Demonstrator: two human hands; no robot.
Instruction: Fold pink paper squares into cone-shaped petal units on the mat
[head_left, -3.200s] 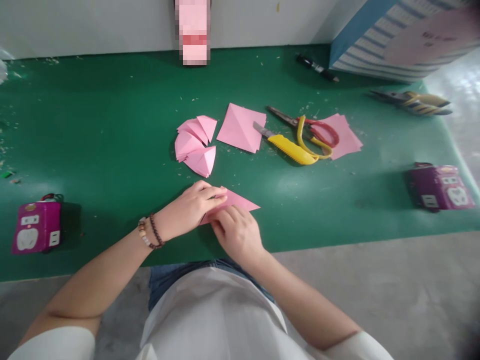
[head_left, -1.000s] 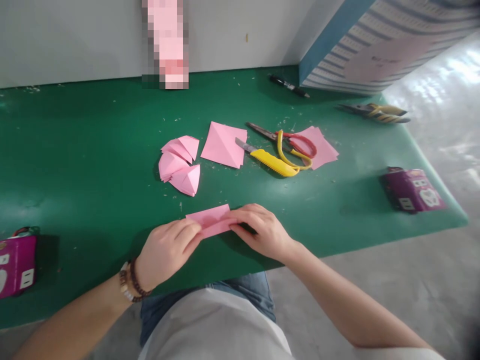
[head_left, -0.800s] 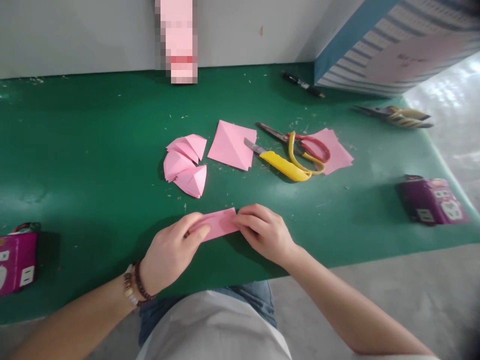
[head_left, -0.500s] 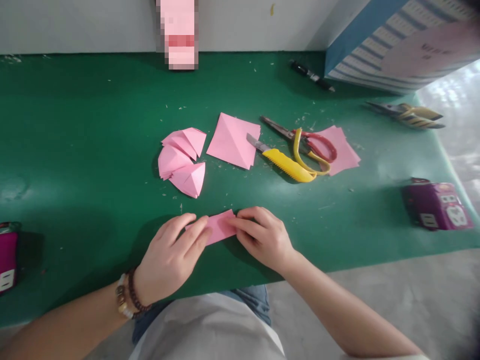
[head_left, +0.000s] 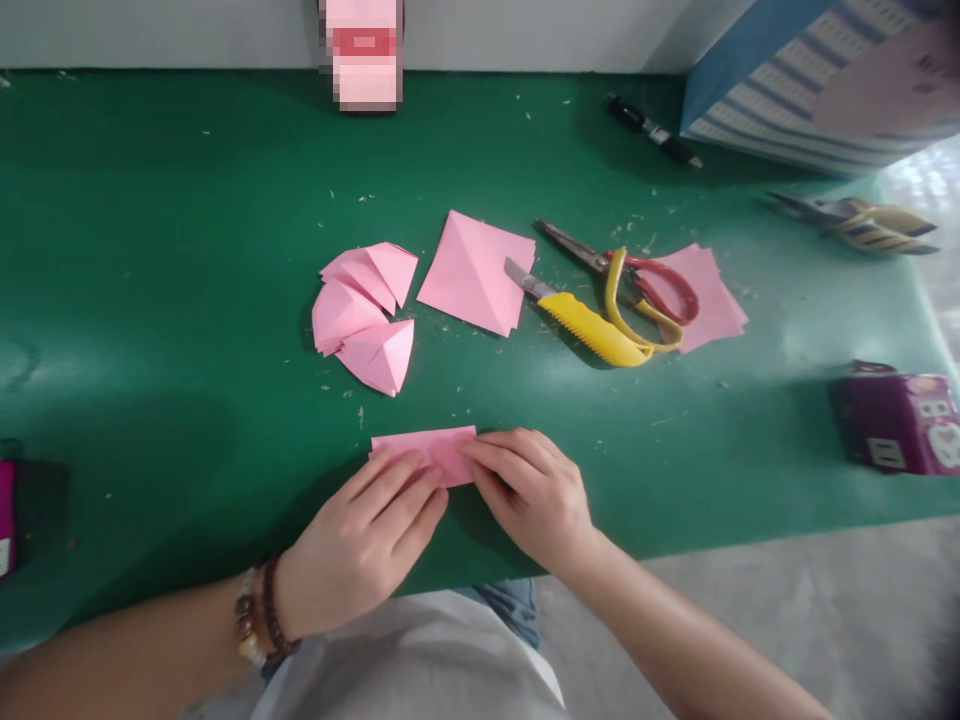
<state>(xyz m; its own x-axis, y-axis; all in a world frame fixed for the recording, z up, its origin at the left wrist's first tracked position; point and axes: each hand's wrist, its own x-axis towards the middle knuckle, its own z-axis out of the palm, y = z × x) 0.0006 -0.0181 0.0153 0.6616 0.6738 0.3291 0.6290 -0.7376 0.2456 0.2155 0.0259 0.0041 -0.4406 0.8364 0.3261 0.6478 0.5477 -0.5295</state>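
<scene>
A folded strip of pink paper (head_left: 427, 442) lies at the near part of the table, between both hands. My left hand (head_left: 375, 530) rests on its left part with the fingers stretched out flat, covering the lower edge. At the paper's right end, my right hand (head_left: 536, 490) pinches it between thumb and fingers. Beyond the hands are several folded pink paper pieces (head_left: 356, 312) fanned in a group and a stack of creased pink squares (head_left: 472, 275). The blade of a yellow-handled utility knife (head_left: 592, 328) overlaps that stack.
Scissors with red and yellow handles (head_left: 660, 290) lie partly over more pink paper (head_left: 712, 290). A pen (head_left: 652, 130), pliers (head_left: 855, 218), a striped box (head_left: 810, 90) and a purple box (head_left: 900, 420) stand or lie to the right. A blurred pink object (head_left: 366, 60) is at the back.
My left hand has moved right and flattened over the paper, which is turned more level. My right hand still pinches the right end. The view has shifted slightly.
</scene>
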